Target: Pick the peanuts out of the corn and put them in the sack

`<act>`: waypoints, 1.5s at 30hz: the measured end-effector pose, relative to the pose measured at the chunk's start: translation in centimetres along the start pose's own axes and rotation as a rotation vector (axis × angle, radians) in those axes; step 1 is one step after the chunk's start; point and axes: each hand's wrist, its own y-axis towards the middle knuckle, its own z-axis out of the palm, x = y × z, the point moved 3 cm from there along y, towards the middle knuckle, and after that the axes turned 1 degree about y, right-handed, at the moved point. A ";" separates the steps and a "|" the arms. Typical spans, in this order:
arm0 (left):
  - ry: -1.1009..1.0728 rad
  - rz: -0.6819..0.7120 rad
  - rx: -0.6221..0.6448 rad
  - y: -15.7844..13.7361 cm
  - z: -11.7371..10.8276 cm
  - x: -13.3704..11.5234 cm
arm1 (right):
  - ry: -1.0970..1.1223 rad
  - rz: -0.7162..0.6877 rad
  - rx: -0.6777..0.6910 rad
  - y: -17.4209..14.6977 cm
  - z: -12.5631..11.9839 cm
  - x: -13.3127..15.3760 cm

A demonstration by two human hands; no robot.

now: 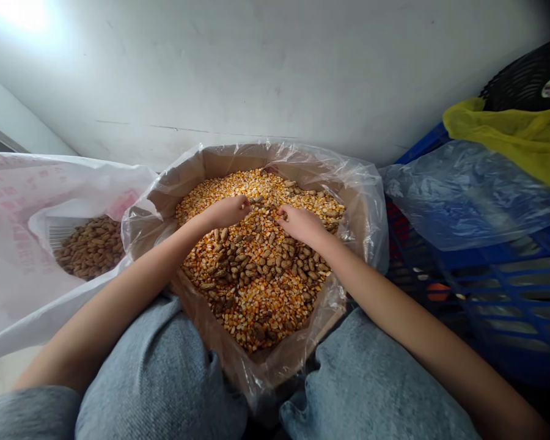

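Observation:
Between my knees stands a cardboard box point(220, 160) lined with a clear plastic bag point(369, 201). Dried corn kernels point(256, 311) fill much of it, with unshelled peanuts point(275, 263) heaped across the middle. My left hand point(229, 211) is over the far middle of the corn, its fingers curled closed; a peanut point(256, 200) shows just beyond the fingertips, and I cannot tell if it is gripped. A short way to the right, my right hand point(301, 225) pinches thumb and fingers together just above the corn. Whatever is between its fingertips is too small to name.
At the left lies an open white sack point(13, 244) with more peanuts point(94, 247) inside. On the right is a blue plastic crate point(508, 269), with clear plastic sheeting point(476, 189) and yellow mesh point(508, 131) over it. A pale wall point(275, 73) rises behind the box.

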 end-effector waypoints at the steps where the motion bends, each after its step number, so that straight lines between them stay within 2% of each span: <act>1: -0.183 -0.003 -0.005 0.0 -0.3 0.0 | -0.021 0.003 0.005 0.0 0.1 -0.1; 3: -0.579 -0.008 0.052 0.0 -0.6 -0.2 | 0.054 0.025 0.005 0.1 -0.2 -0.1; 4: -0.765 -0.009 0.098 0.0 -0.8 -0.4 | 0.171 0.044 0.017 0.1 -0.4 -0.1; 7: -1.163 -0.008 0.176 -0.3 -1.2 -1.0 | 0.799 0.092 0.138 0.0 -1.3 0.5; 9: -1.287 -0.015 0.159 -0.4 -1.7 -1.0 | 1.221 0.094 0.253 -0.1 -1.9 1.0; 10: -1.308 -0.016 0.133 -0.4 -1.9 -0.9 | 1.364 0.089 0.296 -0.1 -2.2 1.1; 12: -1.242 -0.014 0.060 -0.4 -2.3 -0.5 | 1.496 0.074 0.341 -0.2 -2.5 1.2; 14: -0.997 -0.007 -0.019 -0.3 -2.4 0.1 | 1.445 0.046 0.321 -0.3 -2.5 1.1; 17: -0.302 -0.026 -0.092 -0.2 -1.7 0.8 | 1.058 -0.052 0.336 -0.6 -2.0 1.2; 19: 0.163 -0.059 -0.044 -0.2 -0.7 1.1 | 0.691 -0.159 0.362 -1.0 -1.4 1.4; 21: 0.432 -0.078 0.076 -0.3 0.4 1.1 | 0.379 -0.275 0.357 -1.3 -1.0 1.6; 24: 0.538 -0.084 0.199 -0.6 1.4 0.7 | 0.091 -0.381 0.373 -1.6 -0.6 1.8; 29: 0.541 -0.103 0.215 -0.9 1.3 0.4 | -0.146 -0.412 0.383 -1.7 -0.3 1.8; 34: 0.521 -0.077 0.270 -1.1 1.2 0.3 | -0.170 -0.399 0.330 -1.7 -0.6 1.8; 37: 0.534 -0.074 0.220 -1.2 1.3 0.3 | -0.158 -0.375 0.334 -1.8 -0.6 1.6; 39: 0.520 -0.081 0.194 -1.0 1.4 0.5 | -0.067 -0.364 0.309 -1.8 -0.8 1.6; 42: 0.448 -0.109 0.211 -0.6 1.5 1.1 | 0.290 -0.306 0.265 -1.7 -1.3 1.7; 45: 0.417 -0.128 0.185 -0.1 1.5 1.6 | 0.824 -0.174 0.257 -1.4 -1.7 1.6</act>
